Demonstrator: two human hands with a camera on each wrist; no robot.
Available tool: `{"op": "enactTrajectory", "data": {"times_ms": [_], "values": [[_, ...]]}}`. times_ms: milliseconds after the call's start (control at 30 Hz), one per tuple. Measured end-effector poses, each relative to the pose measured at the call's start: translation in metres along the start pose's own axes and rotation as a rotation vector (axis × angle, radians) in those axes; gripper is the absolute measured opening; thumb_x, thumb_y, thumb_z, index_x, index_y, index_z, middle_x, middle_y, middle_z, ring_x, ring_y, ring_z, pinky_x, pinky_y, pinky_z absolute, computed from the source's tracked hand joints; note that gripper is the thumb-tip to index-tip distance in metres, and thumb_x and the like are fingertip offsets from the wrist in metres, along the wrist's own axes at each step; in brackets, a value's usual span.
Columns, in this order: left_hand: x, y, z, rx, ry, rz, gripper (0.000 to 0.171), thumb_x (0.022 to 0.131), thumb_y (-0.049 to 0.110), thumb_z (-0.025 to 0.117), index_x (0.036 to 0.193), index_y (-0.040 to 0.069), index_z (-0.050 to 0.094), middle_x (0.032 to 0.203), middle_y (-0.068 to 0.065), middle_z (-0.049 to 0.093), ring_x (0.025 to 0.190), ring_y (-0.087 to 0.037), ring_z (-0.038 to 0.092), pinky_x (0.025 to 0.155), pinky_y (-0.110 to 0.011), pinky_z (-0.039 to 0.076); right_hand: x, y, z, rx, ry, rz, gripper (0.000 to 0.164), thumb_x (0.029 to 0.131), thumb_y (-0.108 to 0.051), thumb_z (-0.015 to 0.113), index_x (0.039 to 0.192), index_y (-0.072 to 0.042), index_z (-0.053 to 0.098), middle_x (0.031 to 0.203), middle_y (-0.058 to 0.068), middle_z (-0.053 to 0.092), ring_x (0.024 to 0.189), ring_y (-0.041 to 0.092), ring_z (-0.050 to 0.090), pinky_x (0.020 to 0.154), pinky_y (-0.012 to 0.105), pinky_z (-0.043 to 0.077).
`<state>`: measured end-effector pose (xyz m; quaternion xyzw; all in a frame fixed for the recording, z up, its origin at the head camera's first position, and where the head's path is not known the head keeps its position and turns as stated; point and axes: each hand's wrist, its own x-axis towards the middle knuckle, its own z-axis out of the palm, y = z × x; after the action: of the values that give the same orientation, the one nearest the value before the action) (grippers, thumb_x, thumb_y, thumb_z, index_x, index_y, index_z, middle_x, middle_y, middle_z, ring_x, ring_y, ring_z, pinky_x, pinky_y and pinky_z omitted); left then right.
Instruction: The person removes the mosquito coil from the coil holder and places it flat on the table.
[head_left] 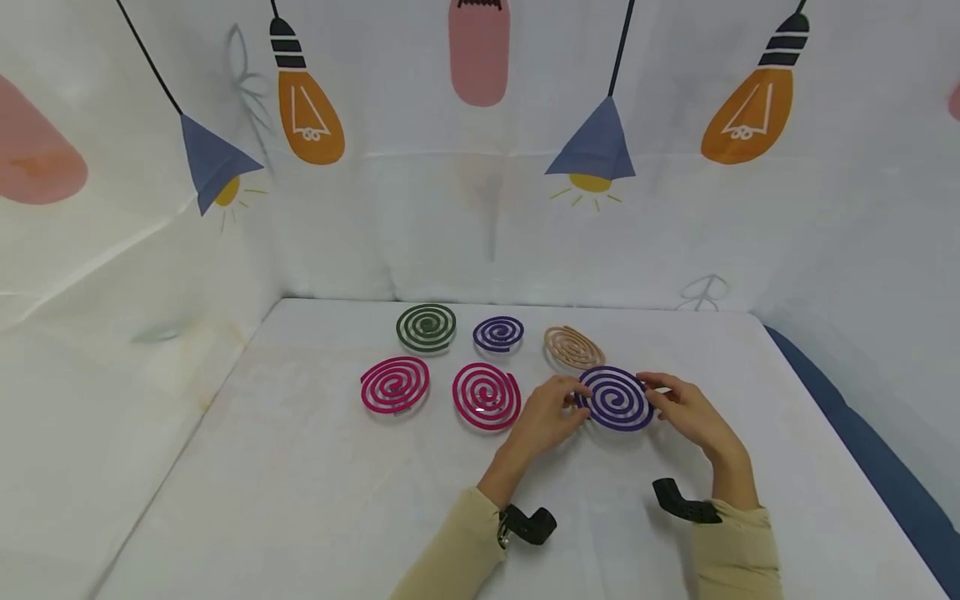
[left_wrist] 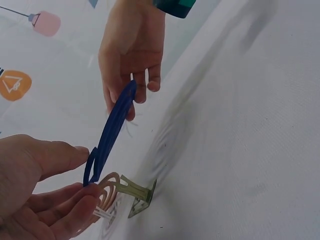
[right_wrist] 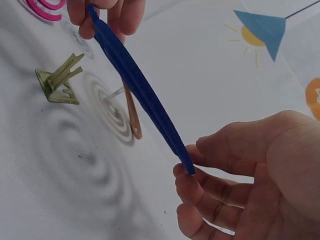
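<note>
From my head, the view looks forward and down over the desk (head_left: 315,500), taking in its far edge, both far corners and the wall (head_left: 420,225) behind. The left wrist view is close and tilted, facing past my left hand (head_left: 547,415) to my right hand (head_left: 688,412); the right wrist view, also near and tilted, faces across to my left. Both catch the blue coil (right_wrist: 141,94) edge-on and the green stand (right_wrist: 59,77); the head view shares the coil from above, farther off.
</note>
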<state>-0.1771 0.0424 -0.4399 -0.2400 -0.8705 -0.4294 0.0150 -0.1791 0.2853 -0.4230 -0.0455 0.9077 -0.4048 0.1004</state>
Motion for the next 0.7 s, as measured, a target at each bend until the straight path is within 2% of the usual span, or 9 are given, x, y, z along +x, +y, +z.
{"op": "enactTrajectory", "data": {"times_ms": [200, 400, 700], "values": [[0.002, 0.003, 0.005, 0.017, 0.022, 0.008, 0.023, 0.085, 0.014, 0.069, 0.108, 0.013, 0.067, 0.116, -0.003, 0.063, 0.094, -0.013, 0.062, 0.081, -0.015, 0.047, 0.000, 0.003, -0.002, -0.002, 0.004, 0.020, 0.045, 0.101, -0.025, 0.041, 0.140, -0.002, 0.041, 0.135, 0.026, 0.046, 0.105, 0.029, 0.055, 0.078, 0.031, 0.050], [0.004, 0.005, 0.013, 0.061, 0.018, -0.010, 0.024, 0.084, 0.016, 0.070, 0.109, 0.015, 0.068, 0.117, -0.002, 0.063, 0.093, -0.011, 0.060, 0.079, -0.016, 0.045, -0.004, 0.007, -0.002, -0.009, 0.006, 0.018, 0.046, 0.102, -0.026, 0.040, 0.140, -0.002, 0.040, 0.136, 0.026, 0.046, 0.109, 0.031, 0.053, 0.078, 0.026, 0.050], [0.009, 0.006, 0.021, 0.089, 0.054, 0.021, 0.026, 0.084, 0.017, 0.070, 0.110, 0.015, 0.068, 0.124, -0.004, 0.061, 0.108, -0.015, 0.061, 0.091, -0.023, 0.047, -0.002, 0.011, -0.006, -0.014, 0.020, 0.026, 0.047, 0.102, -0.025, 0.038, 0.141, 0.000, 0.038, 0.137, 0.027, 0.044, 0.109, 0.032, 0.053, 0.078, 0.028, 0.050]]}}
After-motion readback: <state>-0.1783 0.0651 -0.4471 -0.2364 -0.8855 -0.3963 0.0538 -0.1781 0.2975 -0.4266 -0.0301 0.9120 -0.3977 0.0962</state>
